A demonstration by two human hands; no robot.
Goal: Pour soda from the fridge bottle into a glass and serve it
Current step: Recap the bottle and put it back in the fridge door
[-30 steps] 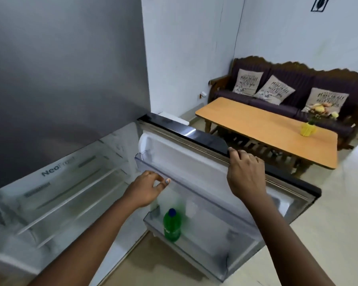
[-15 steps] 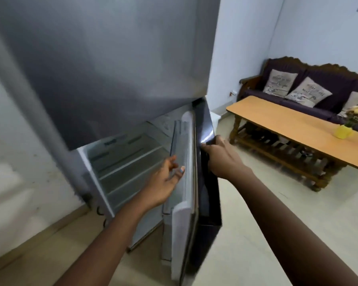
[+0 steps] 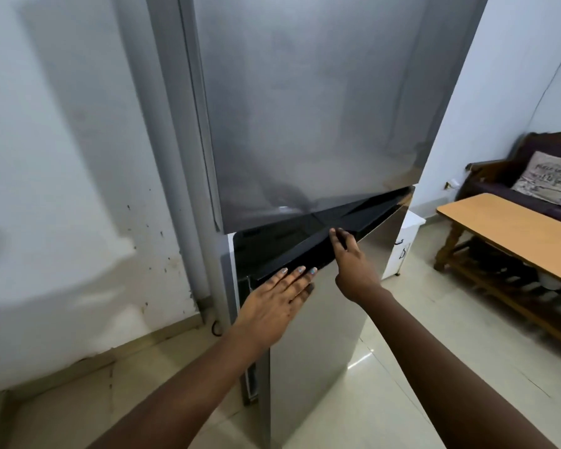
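While both hands press the lower fridge door (image 3: 321,319), no bottle shows.
Left hand (image 3: 272,303) lies flat, fingers (image 3: 300,277) pressed together; right hand (image 3: 350,264) fingers curl on the door's top edge, holding nothing. Next: glass.

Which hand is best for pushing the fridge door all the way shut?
Probably the left hand. It lies flat and open against the lower fridge door, just under its dark top edge, ready to push. The right hand only touches that top edge with its fingertips.

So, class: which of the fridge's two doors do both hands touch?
The lower door, below the big grey upper door: left hand flat on it, right hand at its dark top edge.
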